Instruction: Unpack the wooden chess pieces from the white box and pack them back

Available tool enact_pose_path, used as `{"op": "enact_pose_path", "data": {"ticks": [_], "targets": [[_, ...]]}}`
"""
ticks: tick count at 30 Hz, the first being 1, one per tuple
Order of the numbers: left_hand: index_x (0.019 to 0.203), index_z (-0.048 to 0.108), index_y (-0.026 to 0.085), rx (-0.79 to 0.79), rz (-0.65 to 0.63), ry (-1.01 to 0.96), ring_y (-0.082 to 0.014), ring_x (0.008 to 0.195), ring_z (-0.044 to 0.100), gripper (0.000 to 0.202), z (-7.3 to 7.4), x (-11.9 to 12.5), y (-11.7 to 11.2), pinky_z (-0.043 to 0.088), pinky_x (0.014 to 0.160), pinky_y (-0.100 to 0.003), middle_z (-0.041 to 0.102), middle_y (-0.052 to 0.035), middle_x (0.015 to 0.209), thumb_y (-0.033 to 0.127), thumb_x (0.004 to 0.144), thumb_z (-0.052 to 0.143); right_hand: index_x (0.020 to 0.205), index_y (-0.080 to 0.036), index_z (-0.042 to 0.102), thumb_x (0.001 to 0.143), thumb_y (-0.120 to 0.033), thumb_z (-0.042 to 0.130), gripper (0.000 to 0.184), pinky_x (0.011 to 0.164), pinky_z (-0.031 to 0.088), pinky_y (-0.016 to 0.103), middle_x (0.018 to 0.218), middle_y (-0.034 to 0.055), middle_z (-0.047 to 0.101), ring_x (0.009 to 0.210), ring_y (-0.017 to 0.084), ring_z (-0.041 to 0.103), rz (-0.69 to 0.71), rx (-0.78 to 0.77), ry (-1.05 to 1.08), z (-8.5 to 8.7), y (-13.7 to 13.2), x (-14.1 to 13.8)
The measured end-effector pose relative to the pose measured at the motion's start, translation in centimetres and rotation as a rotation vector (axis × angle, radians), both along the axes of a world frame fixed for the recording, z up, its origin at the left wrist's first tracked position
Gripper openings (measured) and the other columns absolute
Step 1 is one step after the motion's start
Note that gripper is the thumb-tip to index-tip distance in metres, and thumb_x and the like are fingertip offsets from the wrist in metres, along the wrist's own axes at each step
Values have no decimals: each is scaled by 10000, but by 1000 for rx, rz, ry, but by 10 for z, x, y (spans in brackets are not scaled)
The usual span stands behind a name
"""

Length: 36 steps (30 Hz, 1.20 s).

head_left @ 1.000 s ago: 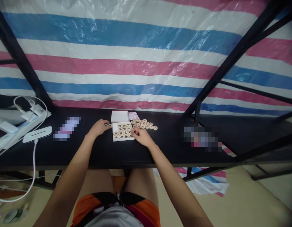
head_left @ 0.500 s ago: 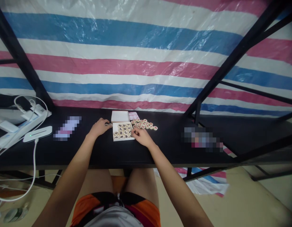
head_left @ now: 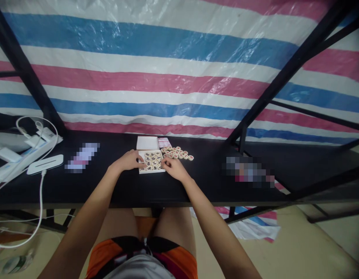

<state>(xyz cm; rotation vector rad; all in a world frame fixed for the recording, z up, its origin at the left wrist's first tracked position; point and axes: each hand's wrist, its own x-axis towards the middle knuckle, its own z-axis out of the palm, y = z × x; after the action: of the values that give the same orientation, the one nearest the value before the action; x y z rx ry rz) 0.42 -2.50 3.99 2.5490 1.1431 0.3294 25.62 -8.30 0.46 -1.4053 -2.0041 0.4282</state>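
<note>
A shallow white box (head_left: 152,171) sits on the black desk, holding rows of round xiangqi pieces (head_left: 152,158) with black characters. My left hand (head_left: 130,160) is over the box's left side, fingers and thumb curled around xiangqi pieces that its fingers mostly hide. At the box's right edge, my right hand (head_left: 175,168) has its fingers bent and closed on the rim, its fingertips over the pieces there. Just beyond the right hand lies a loose cluster of red-character xiangqi pieces (head_left: 178,152).
Behind the box lies its white lid (head_left: 147,142), beside a pink-and-white paper (head_left: 164,142). A power strip (head_left: 31,155) with cables and a white device (head_left: 45,164) occupy the desk's left. Black metal posts (head_left: 272,89) and a striped plastic sheet (head_left: 156,81) stand behind.
My left hand has moved right, from the desk beside the box to over its left side. The pieces that lay under its fingertips are gone from the desk. My right hand stays put.
</note>
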Motion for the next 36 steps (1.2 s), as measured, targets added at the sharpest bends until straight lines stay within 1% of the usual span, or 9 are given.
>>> {"op": "enact_pose_path", "data": {"ticks": [6,10,15,18,20,23,25,30,36], "targets": [[895,741,226,44,29,-14,-244,960,523,338,2,2,-2,385,864,-315,621,-65,963,490,703,653,804,-198,655,796,-242,507,155,567,318,205,551,-49,511,498,93,432,1,15,8,-1,0,0],[836,725,234,65,8,-64,-233,970,525,229,5,5,-6,363,892,-333,626,-41,954,411,709,654,796,-202,651,786,-229,509,146,567,316,203,561,-51,514,504,90,435,-3,7,1,0,-1,-1],[788,699,187,-90,-5,-256,-162,759,577,207,7,3,-5,420,723,-256,657,-21,787,370,731,622,792,-202,648,793,-242,504,150,560,312,205,551,-52,504,498,91,429,1,11,9,0,-1,-1],[788,684,167,-93,137,-439,-152,720,576,231,9,-7,2,429,674,-241,656,-25,768,378,713,628,792,-203,645,795,-242,502,148,563,316,204,548,-54,502,498,92,430,6,15,15,-1,0,0],[789,674,162,-30,300,-512,-148,694,573,220,10,-16,7,429,657,-239,653,-25,748,361,708,626,788,-203,644,793,-239,502,146,563,314,205,540,-55,499,497,94,432,12,15,12,-1,0,0],[749,659,169,65,565,-498,-144,665,574,138,10,-31,13,421,652,-237,646,-17,700,292,710,611,783,-202,639,796,-238,499,145,564,311,206,534,-55,494,500,96,436,12,18,8,-2,0,0],[727,652,177,54,675,-435,-147,666,586,91,9,-40,16,419,656,-233,650,-15,681,255,711,609,783,-202,637,800,-240,496,147,568,314,206,534,-56,490,502,96,438,10,19,10,-2,0,0],[751,654,179,-117,784,-292,-161,694,620,83,1,-52,20,421,642,-225,678,-34,717,236,692,656,788,-203,639,802,-240,497,147,573,319,205,541,-55,495,510,97,444,8,20,5,-2,0,-1],[805,670,188,-79,737,-218,-178,752,635,123,-1,-52,22,422,652,-235,694,-44,770,257,716,622,791,-201,644,799,-234,493,155,580,324,207,542,-55,495,512,97,458,12,13,13,0,0,-1]]}}
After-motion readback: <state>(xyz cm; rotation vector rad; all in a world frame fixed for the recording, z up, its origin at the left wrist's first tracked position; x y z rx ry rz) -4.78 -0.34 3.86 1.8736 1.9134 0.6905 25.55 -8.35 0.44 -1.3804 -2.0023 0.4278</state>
